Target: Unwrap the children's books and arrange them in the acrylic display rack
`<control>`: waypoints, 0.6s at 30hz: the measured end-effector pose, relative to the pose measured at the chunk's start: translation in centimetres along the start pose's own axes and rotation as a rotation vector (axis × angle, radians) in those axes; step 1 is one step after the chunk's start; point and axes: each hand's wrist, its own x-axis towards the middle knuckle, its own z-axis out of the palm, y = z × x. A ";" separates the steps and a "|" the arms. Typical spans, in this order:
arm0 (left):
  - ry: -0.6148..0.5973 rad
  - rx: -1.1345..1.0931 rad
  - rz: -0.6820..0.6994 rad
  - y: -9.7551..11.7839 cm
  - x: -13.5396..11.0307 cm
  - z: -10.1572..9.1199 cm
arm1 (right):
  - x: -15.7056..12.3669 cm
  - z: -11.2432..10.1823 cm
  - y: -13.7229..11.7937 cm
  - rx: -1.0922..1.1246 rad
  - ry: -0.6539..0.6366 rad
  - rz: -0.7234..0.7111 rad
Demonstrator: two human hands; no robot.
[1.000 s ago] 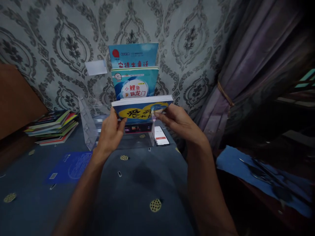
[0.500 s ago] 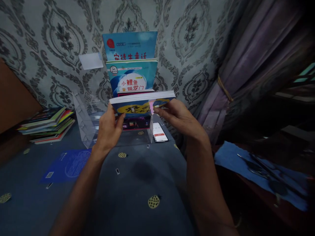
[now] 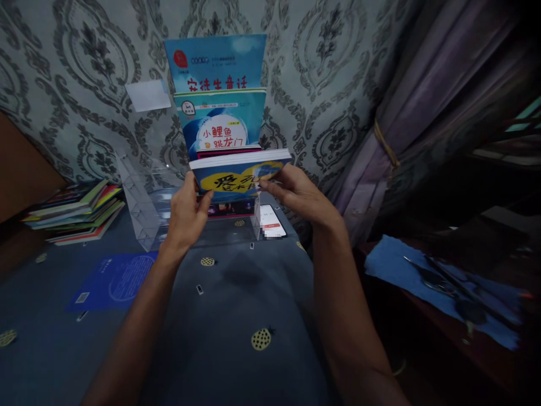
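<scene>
Between both hands is a blue book with yellow patches (image 3: 228,179), its white page edges facing up. My left hand (image 3: 186,211) grips its left end, thumb on the front cover. At the right end my right hand (image 3: 302,192) holds it, fingertips on the cover. Just behind stands a clear acrylic rack (image 3: 141,208). In it, a tall light-blue book (image 3: 215,59) rises at the back, with a teal book (image 3: 224,115) before it. A dark book with a pink edge (image 3: 228,208) is mostly hidden by the held one.
A pile of thin books (image 3: 78,214) lies at the left, near a blue sheet or booklet (image 3: 116,282). A lit phone (image 3: 273,221) rests right of the rack. Scissors (image 3: 431,279) lie on a blue cloth (image 3: 384,265) at the right. A purple curtain (image 3: 380,141) hangs beside the patterned wall.
The held book has tipped so more of its front cover shows. My right fingers have shifted slightly left, and the pink patch on the cover no longer shows. The view has moved slightly.
</scene>
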 end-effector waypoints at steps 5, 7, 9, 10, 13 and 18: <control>-0.020 -0.009 -0.015 -0.2 0.1 0.1 | 0.2 0.2 0.1 0.112 -0.040 -0.015; -0.018 -0.004 -0.008 -0.4 0.1 0.2 | 0.2 0.2 0.3 0.127 -0.045 -0.025; -0.022 -0.010 0.000 -0.6 0.2 0.2 | 0.4 0.3 0.5 0.125 -0.036 -0.022; -0.025 -0.015 0.003 -0.7 0.3 0.3 | 0.4 0.3 0.6 0.120 -0.032 -0.017; -0.029 -0.025 0.003 -1.0 0.6 0.5 | 0.6 0.6 1.0 0.100 -0.015 -0.012; -0.003 -0.013 -0.020 -1.5 1.1 1.0 | 0.9 1.2 1.8 -0.006 0.060 -0.013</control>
